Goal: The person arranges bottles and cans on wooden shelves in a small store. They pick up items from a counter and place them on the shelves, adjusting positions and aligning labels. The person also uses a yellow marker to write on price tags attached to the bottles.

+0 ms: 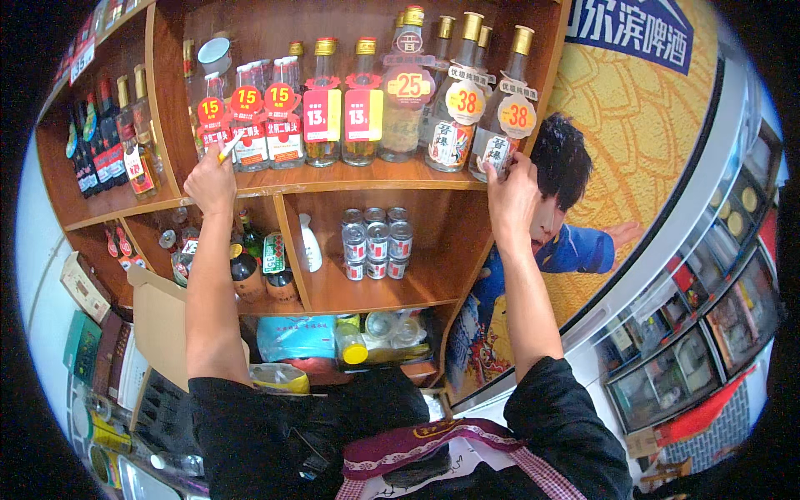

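Note:
My left hand (211, 180) grips a slim white-and-yellow stick (232, 147) in front of small clear liquor bottles (286, 140) with round red price tags. What the stick is, I cannot make out. At the right end of the wooden shelf (387, 178), my right hand (514, 194) has its fingers around the lower part of a clear glass liquor bottle (498, 128) with a gold cap and a neck tag. The bottle stands upright. Between my hands is a row of bottles, among them two with pink-and-yellow tags (362, 119) and a taller frosted one (401, 106).
Below are shrink-wrapped cans (376, 242), a white spray-type bottle (309, 242) and dark round bottles (247, 275). An open cardboard box (159, 325) stands at lower left. Right of the shelf is a yellow poster (631, 137) showing a person. Glass-fronted cases (681, 369) stand farther right.

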`<state>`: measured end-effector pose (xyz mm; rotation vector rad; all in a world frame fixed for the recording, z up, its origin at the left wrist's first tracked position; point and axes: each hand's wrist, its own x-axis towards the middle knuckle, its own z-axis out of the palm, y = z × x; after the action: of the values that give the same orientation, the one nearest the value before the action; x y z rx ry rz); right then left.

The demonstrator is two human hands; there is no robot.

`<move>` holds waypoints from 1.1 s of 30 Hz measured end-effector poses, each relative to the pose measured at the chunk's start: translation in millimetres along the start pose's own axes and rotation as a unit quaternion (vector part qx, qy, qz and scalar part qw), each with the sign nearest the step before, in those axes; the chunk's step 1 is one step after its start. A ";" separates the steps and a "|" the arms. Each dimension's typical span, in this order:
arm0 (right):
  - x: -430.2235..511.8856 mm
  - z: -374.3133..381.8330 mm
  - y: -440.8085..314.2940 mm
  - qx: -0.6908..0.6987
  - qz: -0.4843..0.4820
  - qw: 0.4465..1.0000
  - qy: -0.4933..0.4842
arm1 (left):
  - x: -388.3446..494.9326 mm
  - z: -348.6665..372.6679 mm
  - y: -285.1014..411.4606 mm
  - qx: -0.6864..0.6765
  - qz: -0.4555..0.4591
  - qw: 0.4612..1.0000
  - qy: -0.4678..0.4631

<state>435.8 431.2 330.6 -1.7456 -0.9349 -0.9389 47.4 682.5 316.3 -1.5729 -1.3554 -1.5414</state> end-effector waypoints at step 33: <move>-4.4 18.8 -42.4 0.018 -0.012 0.997 -0.072 | 2.1 -0.8 -1.4 0.025 0.007 1.000 -0.010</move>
<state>400.0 460.4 336.4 -1.7942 -1.0611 -0.8141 45.5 682.9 318.1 -1.5673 -1.3805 -1.4771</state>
